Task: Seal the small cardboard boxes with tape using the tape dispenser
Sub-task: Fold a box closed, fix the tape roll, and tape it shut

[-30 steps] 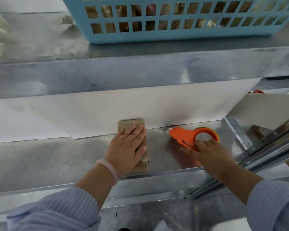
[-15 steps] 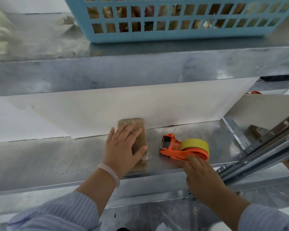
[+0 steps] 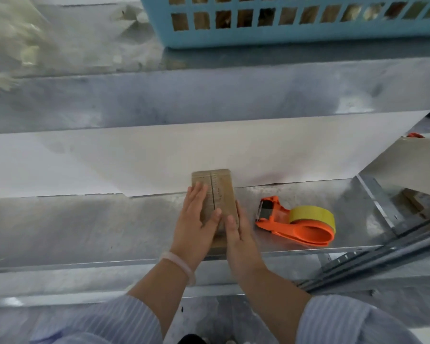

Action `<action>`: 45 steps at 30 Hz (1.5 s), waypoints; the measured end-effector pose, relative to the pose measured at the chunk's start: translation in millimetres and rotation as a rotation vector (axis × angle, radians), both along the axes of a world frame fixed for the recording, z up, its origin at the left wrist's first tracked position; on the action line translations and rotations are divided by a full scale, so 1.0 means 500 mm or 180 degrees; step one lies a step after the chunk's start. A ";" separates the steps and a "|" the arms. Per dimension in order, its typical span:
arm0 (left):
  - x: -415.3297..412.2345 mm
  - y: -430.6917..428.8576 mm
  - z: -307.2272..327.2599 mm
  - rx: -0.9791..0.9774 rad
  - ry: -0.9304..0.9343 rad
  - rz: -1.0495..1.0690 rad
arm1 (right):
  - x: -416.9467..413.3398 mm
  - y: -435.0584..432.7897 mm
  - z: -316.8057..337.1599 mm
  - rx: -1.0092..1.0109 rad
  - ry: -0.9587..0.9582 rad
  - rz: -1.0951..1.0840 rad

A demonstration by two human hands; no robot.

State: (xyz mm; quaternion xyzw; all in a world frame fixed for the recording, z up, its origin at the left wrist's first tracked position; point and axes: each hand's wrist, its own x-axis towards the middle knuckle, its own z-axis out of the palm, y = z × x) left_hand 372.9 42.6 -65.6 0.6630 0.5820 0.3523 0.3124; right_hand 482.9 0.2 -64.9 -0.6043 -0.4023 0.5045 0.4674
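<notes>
A small brown cardboard box (image 3: 220, 192) lies on the metal shelf (image 3: 85, 224), its top flaps meeting in a centre seam. My left hand (image 3: 195, 219) lies flat on the box's left flap, fingers straight. My right hand (image 3: 236, 234) touches the box's right side, thumb on top and fingers down along the side. The orange tape dispenser (image 3: 296, 224) with a yellow tape roll lies on the shelf to the right of the box, with no hand on it.
A blue plastic basket (image 3: 296, 33) stands on the upper shelf. A white board (image 3: 134, 157) lines the back of the lower shelf. Slanted metal rails (image 3: 382, 252) run at the right. Clear plastic bags (image 3: 15, 40) lie at the upper left.
My right hand has let go of the tape dispenser, which now lies on the shelf, and has moved left onto the box. My left hand stays on the box.
</notes>
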 end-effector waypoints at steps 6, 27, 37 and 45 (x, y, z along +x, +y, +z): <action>-0.051 0.007 -0.028 0.0087 0.0205 -0.0783 | 0.010 0.002 -0.002 0.0016 0.0304 -0.0066; -0.096 -0.018 -0.033 0.1529 0.0845 -0.0527 | 0.134 0.034 -0.056 0.2042 -0.2052 0.0907; -0.100 -0.023 -0.011 0.1469 0.1136 -0.0551 | 0.149 0.045 -0.021 0.1493 -0.1516 0.1004; -0.071 -0.023 -0.010 0.1916 0.1582 -0.0387 | 0.149 0.048 -0.021 0.2064 -0.2230 0.1168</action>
